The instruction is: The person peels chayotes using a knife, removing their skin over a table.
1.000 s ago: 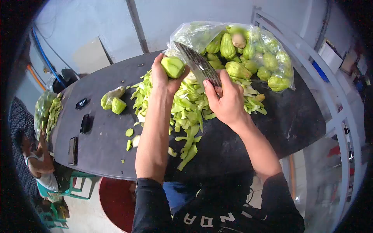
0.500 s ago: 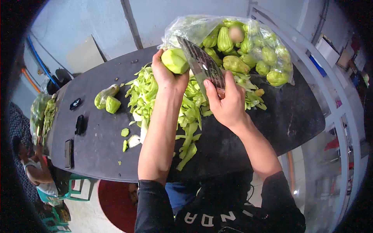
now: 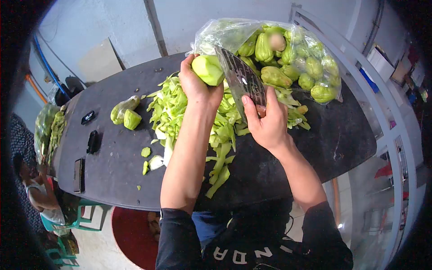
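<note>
My left hand (image 3: 197,89) is closed around a peeled, pale green chayote (image 3: 207,69), raised above the table. In my right hand (image 3: 270,120) is a broad-bladed knife (image 3: 242,75), its tip pointing up and away and its wet blade right beside the chayote. The fingers wrap the knife's grip, which they mostly hide. Beneath both hands spreads a heap of green peelings (image 3: 170,105), with long strips trailing toward the near edge. Behind the knife, a clear plastic bag (image 3: 211,33) lies open with several unpeeled chayotes (image 3: 275,76) in it.
On the dark table (image 3: 119,162), left of the peelings, lie chayote pieces (image 3: 132,119) and small scraps. Several dark objects, including a rectangular one (image 3: 78,175), sit farther left. A grey metal railing (image 3: 390,130) stands right; a red tub (image 3: 130,234) is below. A person (image 3: 42,198) sits far left.
The knife and my right hand have shifted slightly right and down. The chayote in my left hand has moved slightly right. Both grips stay the same.
</note>
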Motion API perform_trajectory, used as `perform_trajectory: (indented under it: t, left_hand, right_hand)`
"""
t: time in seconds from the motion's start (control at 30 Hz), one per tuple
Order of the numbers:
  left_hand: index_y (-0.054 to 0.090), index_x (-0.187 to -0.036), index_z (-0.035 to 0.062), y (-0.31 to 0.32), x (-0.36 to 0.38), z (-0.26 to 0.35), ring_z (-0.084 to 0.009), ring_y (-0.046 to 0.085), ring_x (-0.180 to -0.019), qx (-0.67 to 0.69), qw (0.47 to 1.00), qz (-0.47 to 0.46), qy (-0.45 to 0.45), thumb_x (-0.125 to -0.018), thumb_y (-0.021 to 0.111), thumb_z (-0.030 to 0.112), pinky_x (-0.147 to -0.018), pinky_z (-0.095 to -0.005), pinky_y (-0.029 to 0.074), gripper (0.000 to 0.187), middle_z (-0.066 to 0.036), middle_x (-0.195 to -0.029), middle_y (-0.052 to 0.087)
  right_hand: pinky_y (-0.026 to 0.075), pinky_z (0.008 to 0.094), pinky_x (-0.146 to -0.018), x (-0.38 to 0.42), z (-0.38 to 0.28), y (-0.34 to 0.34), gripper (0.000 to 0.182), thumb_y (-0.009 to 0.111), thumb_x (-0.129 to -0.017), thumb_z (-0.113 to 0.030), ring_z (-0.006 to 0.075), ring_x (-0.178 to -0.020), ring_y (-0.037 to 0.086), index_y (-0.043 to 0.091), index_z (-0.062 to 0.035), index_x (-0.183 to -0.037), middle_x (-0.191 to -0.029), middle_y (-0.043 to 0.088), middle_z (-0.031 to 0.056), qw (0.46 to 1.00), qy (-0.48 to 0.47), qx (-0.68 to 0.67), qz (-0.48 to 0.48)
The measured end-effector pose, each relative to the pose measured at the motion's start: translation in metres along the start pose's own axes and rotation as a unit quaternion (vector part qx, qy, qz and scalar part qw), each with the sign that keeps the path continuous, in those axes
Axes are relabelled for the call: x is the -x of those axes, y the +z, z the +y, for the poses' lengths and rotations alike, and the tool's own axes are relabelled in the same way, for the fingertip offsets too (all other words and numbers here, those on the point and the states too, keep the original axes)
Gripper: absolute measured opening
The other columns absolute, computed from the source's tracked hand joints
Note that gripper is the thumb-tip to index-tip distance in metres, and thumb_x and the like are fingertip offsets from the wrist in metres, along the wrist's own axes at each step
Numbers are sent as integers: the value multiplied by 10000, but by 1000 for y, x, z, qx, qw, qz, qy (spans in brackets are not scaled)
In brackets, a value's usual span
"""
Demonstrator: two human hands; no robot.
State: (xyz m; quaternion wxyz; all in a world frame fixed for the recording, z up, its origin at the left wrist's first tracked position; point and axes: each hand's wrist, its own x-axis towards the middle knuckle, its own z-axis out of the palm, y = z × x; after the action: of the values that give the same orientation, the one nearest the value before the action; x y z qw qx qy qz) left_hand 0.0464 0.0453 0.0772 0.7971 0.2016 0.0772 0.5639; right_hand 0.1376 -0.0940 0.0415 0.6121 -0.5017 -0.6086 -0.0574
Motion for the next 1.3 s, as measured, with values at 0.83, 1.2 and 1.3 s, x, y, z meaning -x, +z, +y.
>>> perform_trajectory:
  t: [0.83,1.2,1.3]
  left_hand:
    - [588,-1012,112,1,5,-10,-205,632,-767,-84,995,-40,-35,-923,511,304,-708,-372,520,225,-46,-870,647]
    - [657,-923,-9,-10,2,30,-184,660,-791,-269,913,-291,-94,-847,704,184,-753,-344,544,213,-79,-858,674]
    - [677,-908,-26,-12,5,27,-177,672,-744,-310,903,-275,-111,-827,751,172,-718,-319,556,227,-94,-828,689]
  right_hand:
    - [433,404,-455,5,7,0,199,635,-905,-102,330,-547,651,489,21,-958,-604,605,168,999,41,-5,-16]
    - [545,306,-595,-6,7,-34,247,652,-895,-68,160,-663,681,552,36,-1096,-884,702,101,973,169,-128,-87]
    - [514,275,-535,-2,11,-31,274,657,-896,-68,115,-588,626,545,24,-1128,-881,681,58,970,164,-138,-114]
